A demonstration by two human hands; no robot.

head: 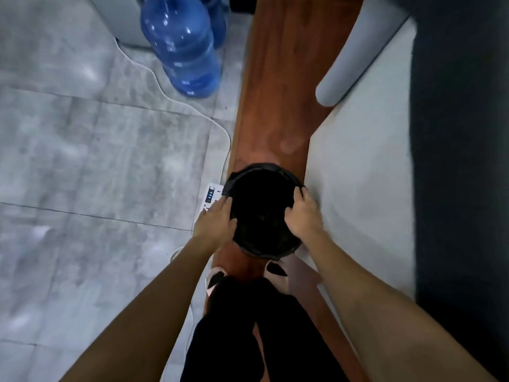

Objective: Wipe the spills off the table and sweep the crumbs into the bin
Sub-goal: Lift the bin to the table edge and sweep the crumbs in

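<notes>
A round bin [261, 172] lined with a black bag stands low in front of me, over a brown wooden strip of floor [278, 86]. My left hand [216, 221] lies against the bin's left rim, fingers fairly straight along the side and thumb on the edge. My right hand [303, 215] grips the right rim, its fingers hooked over the bag's edge. The inside of the bin is dark and nothing in it can be made out. No table, spill or crumbs are in view.
A white power strip [210, 195] with a cable [176, 99] lies on the grey tile floor left of the bin. Blue water jugs [183, 48] stand at the back. A pale grey sofa [360, 150] fills the right side. My feet [217, 277] are just below the bin.
</notes>
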